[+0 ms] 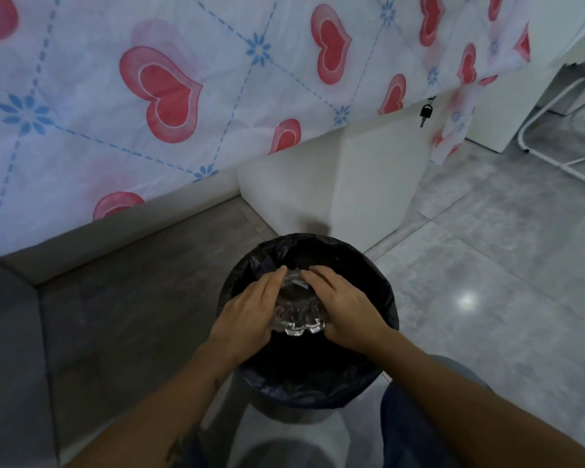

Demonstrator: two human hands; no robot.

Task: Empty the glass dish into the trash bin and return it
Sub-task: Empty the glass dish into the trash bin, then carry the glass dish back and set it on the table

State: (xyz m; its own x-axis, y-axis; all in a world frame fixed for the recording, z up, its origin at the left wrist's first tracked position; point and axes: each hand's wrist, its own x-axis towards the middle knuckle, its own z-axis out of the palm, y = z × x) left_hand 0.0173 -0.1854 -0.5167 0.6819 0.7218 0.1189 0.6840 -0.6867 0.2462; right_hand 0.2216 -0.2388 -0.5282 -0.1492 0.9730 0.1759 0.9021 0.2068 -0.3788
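A clear cut-glass dish is held tipped over the mouth of a round trash bin lined with a black bag. My left hand grips the dish's left side and my right hand grips its right side. The dish's scalloped rim faces me, and its underside points up and away. Whatever is inside the dish or the bin is lost in the dark.
A table draped in a white cloth with red hearts and blue flowers stands just behind the bin. A white cabinet with a key is behind it. White metal frame legs stand at right on the grey tile floor.
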